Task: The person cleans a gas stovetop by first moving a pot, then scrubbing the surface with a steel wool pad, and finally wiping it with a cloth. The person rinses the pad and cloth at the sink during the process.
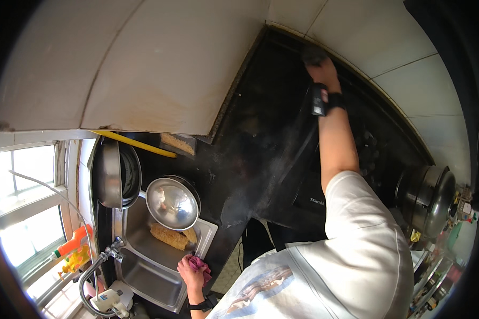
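Observation:
My right hand [322,71] reaches to the back edge of the black countertop [239,159], near the tiled wall. Its fingers are pressed over a dark grey scouring pad [313,55], blurred, so the exact kind is hard to make out. A black device on a strap sits at that wrist. Down by the near rim of the stainless steel sink [143,275], my left hand [191,276] grips a crumpled magenta cloth [200,266]. Just beyond this hand, a tan loofah sponge [169,237] lies in the sink, with a smaller piece beside it.
A shiny metal bowl [171,203] overhangs the sink's far rim. Steel pans [111,173] and a yellow hose [135,144] are by the window. A curved faucet [88,287] and orange bottle [74,241] stand left. A lidded steel pot [425,199] sits right.

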Demonstrator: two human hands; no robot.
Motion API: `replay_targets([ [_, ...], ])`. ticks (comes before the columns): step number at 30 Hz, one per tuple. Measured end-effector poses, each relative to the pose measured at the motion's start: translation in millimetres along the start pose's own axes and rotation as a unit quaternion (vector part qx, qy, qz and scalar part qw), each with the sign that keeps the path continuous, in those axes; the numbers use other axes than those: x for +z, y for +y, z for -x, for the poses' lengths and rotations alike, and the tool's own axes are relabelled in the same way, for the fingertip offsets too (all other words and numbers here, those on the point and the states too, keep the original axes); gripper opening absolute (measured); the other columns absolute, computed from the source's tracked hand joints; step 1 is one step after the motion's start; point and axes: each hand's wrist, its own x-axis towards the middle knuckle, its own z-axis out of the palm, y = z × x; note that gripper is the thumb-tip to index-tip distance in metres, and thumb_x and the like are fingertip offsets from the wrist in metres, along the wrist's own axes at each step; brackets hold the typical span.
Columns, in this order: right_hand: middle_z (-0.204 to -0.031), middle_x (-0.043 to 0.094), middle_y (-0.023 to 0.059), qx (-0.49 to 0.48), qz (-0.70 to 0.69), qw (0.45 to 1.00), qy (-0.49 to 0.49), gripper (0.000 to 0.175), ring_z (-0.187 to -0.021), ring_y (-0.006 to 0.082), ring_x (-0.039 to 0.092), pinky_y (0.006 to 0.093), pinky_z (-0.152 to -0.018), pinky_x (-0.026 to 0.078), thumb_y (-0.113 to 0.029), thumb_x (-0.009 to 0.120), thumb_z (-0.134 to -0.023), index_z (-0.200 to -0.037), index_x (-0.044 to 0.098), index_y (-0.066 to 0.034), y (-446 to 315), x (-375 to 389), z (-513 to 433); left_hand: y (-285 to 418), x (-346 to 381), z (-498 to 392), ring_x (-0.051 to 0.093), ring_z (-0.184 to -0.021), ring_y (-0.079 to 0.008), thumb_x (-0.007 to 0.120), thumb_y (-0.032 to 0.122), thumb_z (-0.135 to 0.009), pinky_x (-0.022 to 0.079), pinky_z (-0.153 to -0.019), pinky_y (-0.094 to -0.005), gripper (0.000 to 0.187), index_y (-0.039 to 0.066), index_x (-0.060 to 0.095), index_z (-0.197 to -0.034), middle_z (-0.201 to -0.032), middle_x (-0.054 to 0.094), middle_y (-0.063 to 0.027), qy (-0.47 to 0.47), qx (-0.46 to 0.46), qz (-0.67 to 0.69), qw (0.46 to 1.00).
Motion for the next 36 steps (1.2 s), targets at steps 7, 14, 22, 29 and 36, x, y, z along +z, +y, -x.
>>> replay_targets([
  [7, -0.127, 0.065, 0.015, 0.055, 0.15, 0.979, -0.125, 0.039, -0.121, 0.0315, 0.06, 0.0381, -0.102, 0.048, -0.026, 0.067, -0.088, -0.123, 0.066, -0.0095, -25.4, 61.3, -47.1, -3.6, 1.0, -0.6, 0.051, -0.111, -0.0394, 0.091, 0.006, -0.052, 0.043, -0.097, -0.0476, 0.075, 0.011, 0.057, -0.119, -0.116, 0.057, -0.0152, 0.001, 0.008, -0.001, 1.0],
  [14, -0.11, 0.071, 0.0162, 0.054, 0.09, 0.993, -0.056, 0.032, -0.106, 0.0347, 0.066, 0.0425, -0.092, 0.052, -0.03, 0.06, -0.091, -0.108, 0.07, -0.0054, -25.6, 11.9, -27.5, -9.6, 2.3, -1.4, 0.051, -0.113, -0.0394, 0.092, 0.008, -0.053, 0.043, -0.098, -0.0473, 0.075, 0.011, 0.057, -0.12, -0.118, 0.058, -0.0151, -0.011, 0.017, -0.01, 1.0],
  [22, -0.116, 0.069, 0.0164, 0.13, 0.317, 0.936, -0.08, 0.029, -0.109, 0.0365, 0.064, 0.0423, -0.09, 0.053, -0.026, 0.065, -0.086, -0.108, 0.072, -0.0093, 30.7, -107.4, 40.7, -8.1, 3.2, -0.7, 0.052, -0.109, -0.0397, 0.09, 0.005, -0.052, 0.044, -0.095, -0.0476, 0.073, 0.01, 0.058, -0.117, -0.113, 0.058, -0.0157, 0.008, 0.041, 0.012, 0.999],
  [29, -0.114, 0.07, 0.017, 0.154, 0.363, 0.899, -0.193, 0.035, -0.108, 0.0354, 0.065, 0.0442, -0.091, 0.054, -0.029, 0.078, -0.075, -0.104, 0.074, -0.0091, 8.9, 24.8, -41.0, -2.8, 0.4, 0.2, 0.051, -0.114, -0.0391, 0.091, 0.008, -0.056, 0.042, -0.098, -0.0468, 0.073, 0.011, 0.057, -0.12, -0.118, 0.058, -0.0153, 0.001, 0.022, 0.009, 1.0],
  [36, -0.115, 0.066, 0.0211, -0.001, 0.01, 1.0, -0.026, 0.051, -0.109, 0.0405, 0.062, 0.0436, -0.093, 0.052, -0.01, 0.08, -0.07, -0.118, 0.065, -0.0057, -10.3, 37.5, -7.5, -8.6, 3.7, -1.1, 0.051, -0.113, -0.0392, 0.091, 0.007, -0.054, 0.041, -0.098, -0.0471, 0.075, 0.01, 0.056, -0.12, -0.118, 0.057, -0.0148, 0.0, 0.024, 0.002, 1.0],
])
